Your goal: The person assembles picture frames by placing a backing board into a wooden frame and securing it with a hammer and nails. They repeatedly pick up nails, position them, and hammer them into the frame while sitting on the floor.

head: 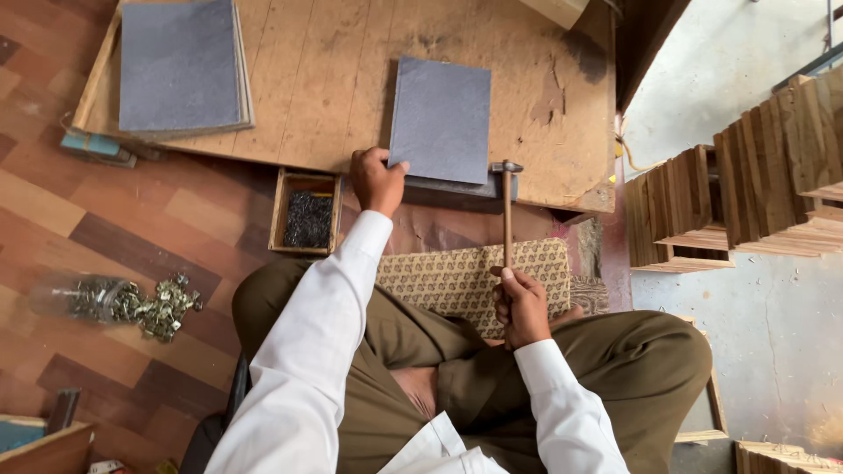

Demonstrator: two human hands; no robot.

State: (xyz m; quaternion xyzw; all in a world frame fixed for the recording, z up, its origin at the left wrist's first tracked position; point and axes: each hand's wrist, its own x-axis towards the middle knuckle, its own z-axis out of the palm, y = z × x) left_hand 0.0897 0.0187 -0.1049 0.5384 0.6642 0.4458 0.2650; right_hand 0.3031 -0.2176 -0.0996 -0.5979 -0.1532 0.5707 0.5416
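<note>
1. Head view: left hand [378, 180] pinches the near-left corner of the grey covered board [441, 120] on the wooden workboard [316, 79] — right hand [520, 307] is closed around the hammer [507, 211], its head at the board's near edge.
2. Looks risky — a skewed swing could catch those fingertips or shift the board.

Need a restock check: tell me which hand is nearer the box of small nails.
Left. The left hand rests just right of the nail box; the right hand grips the hammer farther right.

Grey slate board [440, 119], white sleeves [325, 325], olive trousers [615, 369], beige patterned mat [470, 276].
</note>
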